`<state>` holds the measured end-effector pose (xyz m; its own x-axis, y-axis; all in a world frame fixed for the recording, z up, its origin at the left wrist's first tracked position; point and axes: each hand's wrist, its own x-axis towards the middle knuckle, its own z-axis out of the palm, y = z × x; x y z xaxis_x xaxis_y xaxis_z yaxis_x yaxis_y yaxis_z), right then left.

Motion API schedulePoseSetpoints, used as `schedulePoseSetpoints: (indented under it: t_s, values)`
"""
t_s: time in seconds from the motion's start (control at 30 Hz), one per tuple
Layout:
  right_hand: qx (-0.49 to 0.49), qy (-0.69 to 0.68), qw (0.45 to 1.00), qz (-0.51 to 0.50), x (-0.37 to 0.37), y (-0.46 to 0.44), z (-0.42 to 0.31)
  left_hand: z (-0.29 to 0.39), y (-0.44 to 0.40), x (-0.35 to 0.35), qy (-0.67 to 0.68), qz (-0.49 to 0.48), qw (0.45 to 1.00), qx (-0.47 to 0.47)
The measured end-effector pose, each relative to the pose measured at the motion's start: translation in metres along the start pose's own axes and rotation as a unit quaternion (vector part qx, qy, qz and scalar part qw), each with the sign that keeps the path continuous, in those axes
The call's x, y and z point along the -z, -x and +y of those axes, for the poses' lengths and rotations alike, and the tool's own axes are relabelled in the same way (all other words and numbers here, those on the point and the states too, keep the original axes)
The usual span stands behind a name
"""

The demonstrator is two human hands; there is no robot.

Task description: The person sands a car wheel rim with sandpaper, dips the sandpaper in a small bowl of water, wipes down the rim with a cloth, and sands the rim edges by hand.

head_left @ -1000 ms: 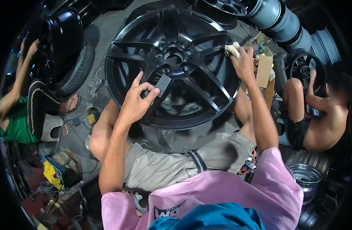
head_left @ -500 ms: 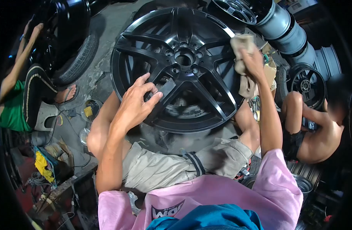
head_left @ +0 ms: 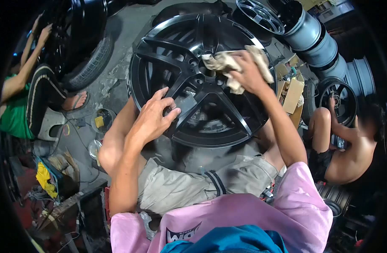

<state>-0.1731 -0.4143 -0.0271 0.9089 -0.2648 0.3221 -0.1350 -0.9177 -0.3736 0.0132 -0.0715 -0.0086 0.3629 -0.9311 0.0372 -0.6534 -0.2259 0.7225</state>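
A large black alloy wheel rim with several split spokes lies face up before me, between my knees. My left hand is over its lower left part, thumb and fingers pinching a small grey sheet that resembles sandpaper. My right hand grips a crumpled beige cloth against the rim near its hub. The cloth covers part of the centre hole and some bolt holes.
Several silver rims are stacked at the upper right, near cardboard boxes. One person crouches at right by a black rim. At left another person sits near a tyre. A small bucket stands by my left knee.
My right hand has carried the cloth left, from the rim's right edge to its hub. My left hand stays nearly in place with the grey sheet. The rim appears slightly lower and farther right.
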Motion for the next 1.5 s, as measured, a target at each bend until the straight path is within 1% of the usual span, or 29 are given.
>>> schedulePoseSetpoints:
  t_s: [0.07,0.1,0.13,0.17,0.23,0.3,0.37,0.4,0.43,0.47,0.5,0.53,0.6,0.67,0.7,0.77,0.8,0.87,0.9,0.97,1.03,1.1,1.13,1.17,1.27,1.33,1.37,1.43,1.5]
  values:
    - [-0.106,0.056,0.993,-0.007,0.029,0.034,0.033,0.003,0.003,0.011,0.048,-0.025,0.998,0.020]
    - [-0.119,0.182,0.976,0.027,0.035,0.052,0.070,0.007,0.003,0.019,0.089,-0.054,0.994,0.040]
    - [-0.159,0.298,0.941,-0.021,0.069,0.045,0.052,0.010,0.005,0.023,0.099,-0.054,0.993,0.039]
    - [-0.171,0.278,0.943,0.071,0.074,0.054,0.081,0.010,0.007,0.025,0.103,-0.053,0.992,0.041]
    - [-0.379,0.086,0.908,0.154,0.086,0.037,0.085,0.009,0.010,0.027,0.064,-0.054,0.996,0.019]
    - [-0.282,0.072,0.922,0.254,0.078,0.020,0.077,0.012,0.013,0.029,0.061,-0.052,0.996,0.031]
    - [-0.186,-0.020,0.944,0.271,0.044,-0.007,0.051,0.013,0.017,0.031,0.057,-0.052,0.996,0.047]
    - [-0.225,-0.017,0.963,0.148,0.019,-0.011,0.068,0.013,0.018,0.032,0.055,-0.054,0.996,0.050]
    - [-0.030,0.129,0.982,0.133,-0.008,-0.028,0.057,0.013,0.018,0.032,0.053,-0.056,0.996,0.050]
    - [-0.045,0.224,0.969,0.100,-0.024,-0.039,0.025,0.012,0.019,0.034,0.040,-0.056,0.997,0.046]
    - [-0.068,0.241,0.965,0.079,-0.034,-0.059,0.019,0.014,0.020,0.036,0.042,-0.057,0.996,0.047]
    - [-0.085,0.227,0.968,0.063,-0.043,-0.083,0.027,0.016,0.020,0.040,0.051,-0.063,0.995,0.055]
    - [-0.082,0.141,0.981,0.110,-0.065,-0.122,0.064,0.013,0.025,0.038,0.039,-0.044,0.997,0.039]
    - [-0.076,0.166,0.973,0.143,-0.082,-0.168,0.128,0.011,0.027,0.041,0.047,-0.047,0.997,0.041]
    - [-0.134,0.173,0.966,0.140,-0.072,-0.186,0.117,0.011,0.028,0.043,0.051,-0.052,0.997,0.040]
    - [-0.013,0.196,0.971,0.135,-0.056,-0.204,0.108,0.011,0.030,0.045,0.055,-0.045,0.997,0.042]
    - [-0.009,0.192,0.972,0.132,-0.054,-0.209,0.109,0.009,0.031,0.046,0.063,-0.038,0.997,0.035]
    - [0.037,0.288,0.954,0.073,-0.036,-0.206,0.126,0.011,0.035,0.052,0.079,-0.034,0.996,0.039]
    - [0.138,0.389,0.908,0.075,-0.030,-0.198,0.172,0.009,0.037,0.055,0.083,-0.031,0.995,0.040]
    - [0.170,0.489,0.851,-0.089,0.012,-0.144,0.176,0.005,0.043,0.057,0.084,-0.016,0.996,-0.018]
    - [0.101,0.471,0.867,-0.130,0.035,-0.098,0.189,-0.002,0.051,0.059,0.089,-0.004,0.996,-0.029]
    - [0.033,0.465,0.849,-0.250,0.077,-0.066,0.196,-0.005,0.056,0.068,0.085,-0.016,0.996,-0.027]
    - [-0.029,0.453,0.820,-0.349,0.099,-0.048,0.238,-0.006,0.058,0.071,0.073,-0.019,0.997,-0.034]
    - [-0.060,0.424,0.822,-0.374,0.114,-0.022,0.301,-0.006,0.061,0.072,0.079,-0.018,0.996,-0.039]
    - [-0.034,0.418,0.813,-0.404,0.141,-0.016,0.254,-0.007,0.067,0.075,0.059,0.033,0.998,0.001]
    - [-0.047,0.368,0.898,-0.237,0.122,-0.027,0.206,-0.014,0.070,0.078,0.056,0.000,0.998,-0.032]
    - [-0.016,0.379,0.902,-0.207,0.106,-0.033,0.209,-0.016,0.071,0.079,0.056,0.000,0.998,-0.031]
    - [-0.160,0.434,0.881,-0.098,0.058,-0.055,0.202,-0.019,0.072,0.078,0.057,0.006,0.998,-0.037]
    - [-0.124,0.428,0.892,-0.073,0.037,-0.098,0.141,-0.022,0.072,0.076,0.058,0.002,0.998,-0.032]
